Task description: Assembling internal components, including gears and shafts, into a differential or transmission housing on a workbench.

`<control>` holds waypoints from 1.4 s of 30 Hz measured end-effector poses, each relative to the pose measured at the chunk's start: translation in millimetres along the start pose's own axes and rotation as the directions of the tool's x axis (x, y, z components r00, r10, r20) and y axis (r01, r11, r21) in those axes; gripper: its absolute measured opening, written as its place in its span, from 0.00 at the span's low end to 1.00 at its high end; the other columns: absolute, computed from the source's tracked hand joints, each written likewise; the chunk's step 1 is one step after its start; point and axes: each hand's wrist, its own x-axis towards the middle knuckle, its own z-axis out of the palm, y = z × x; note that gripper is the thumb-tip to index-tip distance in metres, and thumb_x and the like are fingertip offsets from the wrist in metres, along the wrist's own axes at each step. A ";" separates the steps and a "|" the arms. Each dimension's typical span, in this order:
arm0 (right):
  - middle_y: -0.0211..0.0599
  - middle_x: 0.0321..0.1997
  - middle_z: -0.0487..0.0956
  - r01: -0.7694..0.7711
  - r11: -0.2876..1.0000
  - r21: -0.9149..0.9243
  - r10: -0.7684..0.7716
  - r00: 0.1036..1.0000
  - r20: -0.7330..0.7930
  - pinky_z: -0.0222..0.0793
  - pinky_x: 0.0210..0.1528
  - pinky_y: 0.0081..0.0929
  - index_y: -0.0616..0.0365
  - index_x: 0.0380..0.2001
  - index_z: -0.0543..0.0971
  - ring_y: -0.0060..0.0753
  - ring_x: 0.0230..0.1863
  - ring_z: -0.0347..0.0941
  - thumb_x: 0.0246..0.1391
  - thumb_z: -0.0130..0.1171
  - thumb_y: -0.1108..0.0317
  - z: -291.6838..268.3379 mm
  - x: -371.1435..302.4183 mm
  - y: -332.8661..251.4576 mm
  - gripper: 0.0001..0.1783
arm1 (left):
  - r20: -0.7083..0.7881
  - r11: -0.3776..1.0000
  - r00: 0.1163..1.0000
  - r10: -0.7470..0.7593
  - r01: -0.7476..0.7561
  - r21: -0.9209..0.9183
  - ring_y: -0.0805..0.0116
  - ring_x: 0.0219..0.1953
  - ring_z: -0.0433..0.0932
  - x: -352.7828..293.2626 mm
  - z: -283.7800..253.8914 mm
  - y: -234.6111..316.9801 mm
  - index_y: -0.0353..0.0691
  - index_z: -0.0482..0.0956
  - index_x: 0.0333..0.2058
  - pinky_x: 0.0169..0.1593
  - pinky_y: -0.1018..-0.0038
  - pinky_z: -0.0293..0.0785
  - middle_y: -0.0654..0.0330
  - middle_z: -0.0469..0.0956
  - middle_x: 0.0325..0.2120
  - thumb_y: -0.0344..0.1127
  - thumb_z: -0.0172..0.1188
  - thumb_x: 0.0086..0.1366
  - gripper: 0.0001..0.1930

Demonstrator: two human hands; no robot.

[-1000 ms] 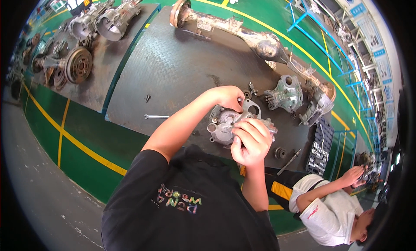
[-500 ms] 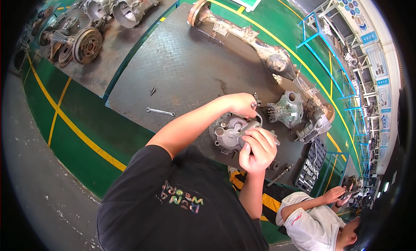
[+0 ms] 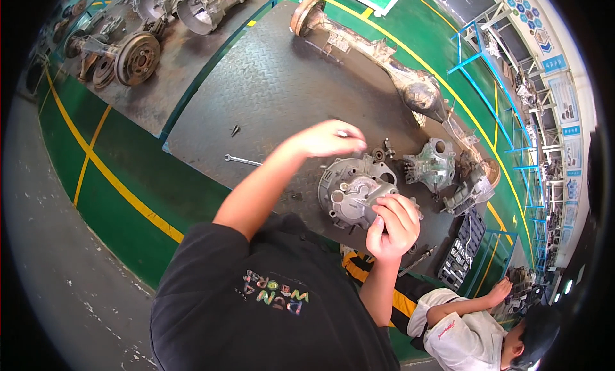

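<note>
A grey cast-metal gearbox housing [image 3: 349, 201] with round openings sits on the steel-topped table in front of me. Over its far left side, my left hand [image 3: 333, 139] hovers apart from it, fingers curled in and partly blurred. A small pale bit shows at the fingers, too unclear to name. My right hand [image 3: 392, 230] is at the near right side of the housing, thumb and bent fingers drawn together; what they hold is hidden. Small metal fittings [image 3: 379, 154] lie just beyond the housing. To its right rests a second open metal casing [image 3: 432, 164].
A combination wrench [image 3: 242, 159] and a small dark part [image 3: 236, 131] lie to the left. A rusty axle [image 3: 391, 70] spans the far side. On the right are a shaft [image 3: 419, 259] and a socket tool case [image 3: 462, 249]. A co-worker [image 3: 467, 326] is nearby at lower right.
My left hand has lifted off the far side of the housing and moved left, uncovering a round opening and the small fittings. My right hand stays at the housing. The whole view has shifted slightly.
</note>
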 end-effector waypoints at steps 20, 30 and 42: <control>0.45 0.28 0.81 -0.143 0.978 -0.154 0.155 0.985 0.074 0.75 0.44 0.43 0.65 0.21 0.78 0.52 0.35 0.78 0.45 0.55 0.70 4.3 -2.0 -7.9 0.09 | -0.704 0.456 0.540 -0.461 0.825 0.334 0.56 0.43 0.84 -134.1 -246.1 -247.8 0.42 0.86 0.38 0.47 0.63 0.79 0.54 0.85 0.37 0.50 0.68 0.58 0.18; 0.42 0.30 0.80 -0.227 0.926 -0.302 0.261 0.962 0.075 0.73 0.47 0.44 0.63 0.21 0.78 0.50 0.39 0.78 0.44 0.57 0.71 7.5 3.0 -15.0 0.05 | -0.727 0.348 0.594 -0.345 0.800 0.489 0.53 0.53 0.78 -131.7 -241.9 -254.3 0.43 0.79 0.46 0.54 0.59 0.75 0.52 0.79 0.48 0.43 0.66 0.60 0.18; 0.39 0.28 0.81 -0.278 0.917 -0.286 0.300 0.953 0.038 0.73 0.44 0.41 0.61 0.22 0.78 0.47 0.37 0.78 0.45 0.59 0.70 10.6 4.8 -15.5 0.05 | -0.898 0.473 0.437 0.053 0.781 0.408 0.45 0.46 0.76 -236.2 -262.5 -309.5 0.34 0.78 0.47 0.52 0.59 0.74 0.46 0.76 0.43 0.25 0.57 0.56 0.18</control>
